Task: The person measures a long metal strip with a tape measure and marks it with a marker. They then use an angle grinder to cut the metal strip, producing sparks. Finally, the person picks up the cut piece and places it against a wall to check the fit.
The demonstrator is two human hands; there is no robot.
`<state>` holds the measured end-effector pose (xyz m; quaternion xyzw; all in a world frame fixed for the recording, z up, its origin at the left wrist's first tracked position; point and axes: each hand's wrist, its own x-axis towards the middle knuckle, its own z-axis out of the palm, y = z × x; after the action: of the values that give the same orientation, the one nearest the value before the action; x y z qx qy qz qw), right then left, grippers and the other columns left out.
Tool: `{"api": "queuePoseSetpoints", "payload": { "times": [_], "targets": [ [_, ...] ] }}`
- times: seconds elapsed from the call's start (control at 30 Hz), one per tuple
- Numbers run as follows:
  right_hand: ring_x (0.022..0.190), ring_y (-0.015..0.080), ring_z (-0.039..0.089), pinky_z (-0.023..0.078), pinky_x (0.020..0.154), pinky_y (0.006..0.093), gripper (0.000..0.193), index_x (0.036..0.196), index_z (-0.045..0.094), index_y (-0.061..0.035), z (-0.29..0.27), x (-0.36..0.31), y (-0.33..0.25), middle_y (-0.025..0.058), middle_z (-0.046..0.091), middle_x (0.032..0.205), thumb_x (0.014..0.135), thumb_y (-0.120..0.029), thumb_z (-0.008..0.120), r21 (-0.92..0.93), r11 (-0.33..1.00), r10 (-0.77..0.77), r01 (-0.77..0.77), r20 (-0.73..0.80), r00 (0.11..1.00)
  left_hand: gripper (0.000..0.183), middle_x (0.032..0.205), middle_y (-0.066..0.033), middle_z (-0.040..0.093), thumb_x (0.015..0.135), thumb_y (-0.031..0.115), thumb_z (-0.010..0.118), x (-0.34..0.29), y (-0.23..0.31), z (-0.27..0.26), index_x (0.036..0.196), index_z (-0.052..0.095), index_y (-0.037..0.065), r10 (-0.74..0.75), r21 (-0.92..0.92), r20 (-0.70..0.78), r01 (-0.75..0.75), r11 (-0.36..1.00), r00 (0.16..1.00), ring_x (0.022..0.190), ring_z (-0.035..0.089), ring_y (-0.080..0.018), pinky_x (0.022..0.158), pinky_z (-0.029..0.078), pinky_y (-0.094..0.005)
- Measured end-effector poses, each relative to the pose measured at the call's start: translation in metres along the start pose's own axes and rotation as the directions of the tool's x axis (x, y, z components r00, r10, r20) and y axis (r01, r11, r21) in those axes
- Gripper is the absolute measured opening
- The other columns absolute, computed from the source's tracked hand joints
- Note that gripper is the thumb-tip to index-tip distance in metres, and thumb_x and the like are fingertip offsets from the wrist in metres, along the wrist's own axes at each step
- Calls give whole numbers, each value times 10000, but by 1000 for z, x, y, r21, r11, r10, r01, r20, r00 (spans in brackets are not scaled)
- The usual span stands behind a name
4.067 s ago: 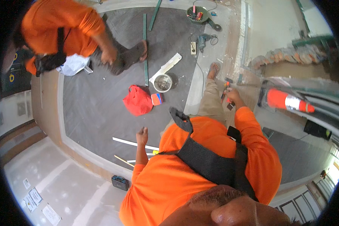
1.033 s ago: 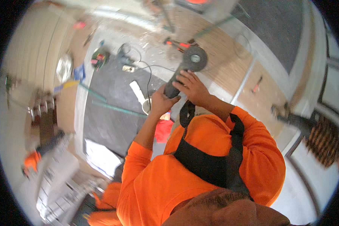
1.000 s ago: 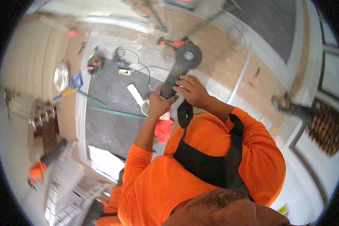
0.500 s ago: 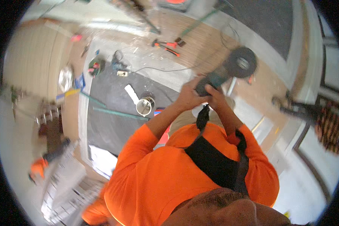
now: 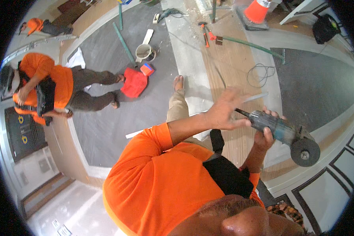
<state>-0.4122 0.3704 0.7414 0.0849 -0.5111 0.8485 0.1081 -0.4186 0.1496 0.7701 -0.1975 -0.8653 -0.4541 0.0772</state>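
Note:
My right hand (image 5: 264,135) is closed around the body of a blue-and-black angle grinder (image 5: 280,129). The grinder lies slantwise, its dark cutting disc (image 5: 310,151) at the lower right end. By the grinder's rear end, where a black cord (image 5: 220,77) comes in, my left hand (image 5: 226,110) is raised with thumb and fingers apart. Motion smears its fingers a little, and nothing shows in its grasp. A pale straight strip (image 5: 257,96) lies just beyond the left hand.
A co-worker in orange (image 5: 47,74) stands at the left, near a red cloth (image 5: 134,82) and a white bucket (image 5: 144,51). Ahead lie orange-handled hammers (image 5: 204,34) and a long green bar (image 5: 249,45). A traffic cone (image 5: 257,11) and coiled cable (image 5: 260,74) are farther right.
My left hand has come off the grinder, which only the right hand now holds. The grinder has swung so its disc points to the lower right. The whole view has turned.

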Motion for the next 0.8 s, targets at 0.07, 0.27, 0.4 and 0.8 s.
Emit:
{"api": "queuePoseSetpoints", "payload": {
  "times": [0.07, 0.27, 0.4, 0.8],
  "targets": [
    [1183, 349, 536, 328, 1138, 571, 819, 1484, 290, -132, -28, -24, -24, 161, 535, 1233, 758, -140, 670, 43, 999, 0, 0, -2, 1000, 972, 1476, -392, 285, 792, 478, 775, -42, 5, 22, 1507, 302, 20, -151, 134, -131, 169, 976, 980, 1387, 322, -512, 1153, 275, -542],
    [1079, 323, 530, 431, 1001, 518, 856, 1509, 253, -127, -53, -19, -96, 165, 513, 1191, 787, -142, 713, 299, 916, 220, -267, 181, 959, 942, 1599, -261, 170, 849, 500, 735, -30, -58, 75, 1561, 244, 126, -729, -730, 573, 636, -249, 373, 1440, 238, -460, 1102, 311, -626],
    [1049, 321, 537, 454, 943, 488, 809, 1521, 223, -104, -58, -65, -83, 175, 513, 1181, 866, -255, 672, 292, 918, 205, -270, 236, 950, 819, 1465, -213, 316, 862, 447, 737, -32, -74, 93, 1475, 339, 78, -810, -807, 532, 438, -396, 248, 1265, 388, -384, 926, 449, -570],
    [1085, 325, 559, 479, 956, 489, 660, 1471, 300, -93, 16, -100, -68, 160, 529, 1252, 887, -164, 599, 98, 940, 335, -326, -101, 937, 663, 1228, -173, 615, 1003, 537, 491, -228, -118, 71, 1379, 478, -9, -706, -658, 595, 738, -152, 384, 1021, 631, -265, 844, 535, -417]
  ]
}}
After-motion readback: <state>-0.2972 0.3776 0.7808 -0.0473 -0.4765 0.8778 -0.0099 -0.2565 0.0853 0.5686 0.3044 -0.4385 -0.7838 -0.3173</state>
